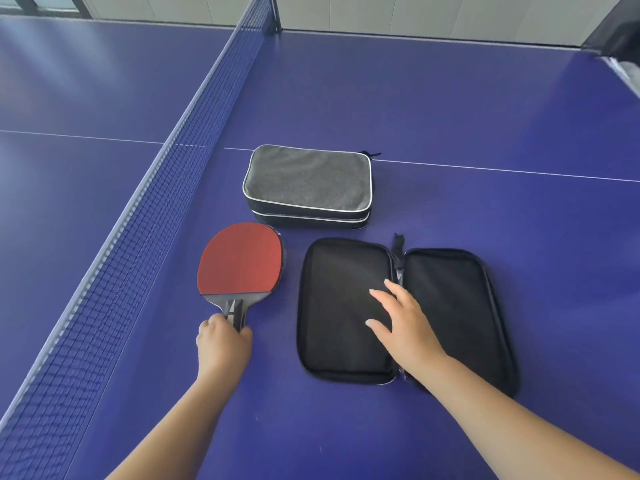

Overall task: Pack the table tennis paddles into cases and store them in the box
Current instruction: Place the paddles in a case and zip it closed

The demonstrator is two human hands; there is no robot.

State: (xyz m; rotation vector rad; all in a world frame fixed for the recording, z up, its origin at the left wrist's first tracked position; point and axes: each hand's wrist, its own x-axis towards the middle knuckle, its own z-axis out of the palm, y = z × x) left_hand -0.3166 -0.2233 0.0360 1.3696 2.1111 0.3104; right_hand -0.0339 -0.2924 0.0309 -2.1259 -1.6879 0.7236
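A red-faced paddle (240, 259) lies flat on the blue table, handle pointing toward me. My left hand (223, 342) grips that handle. To its right a black case (450, 306) lies unzipped and spread flat, both halves showing, nothing inside. My right hand (403, 323) rests with straight, spread fingers on the case's middle, over the hinge. Behind them sit zipped grey-topped cases (306, 180), stacked two high, with white piping.
The table tennis net (145, 216) runs diagonally along the left, close to the paddle. A white centre line (485, 168) crosses the table behind the cases. A dark object (616, 32) sits at the far right corner. No box is in view.
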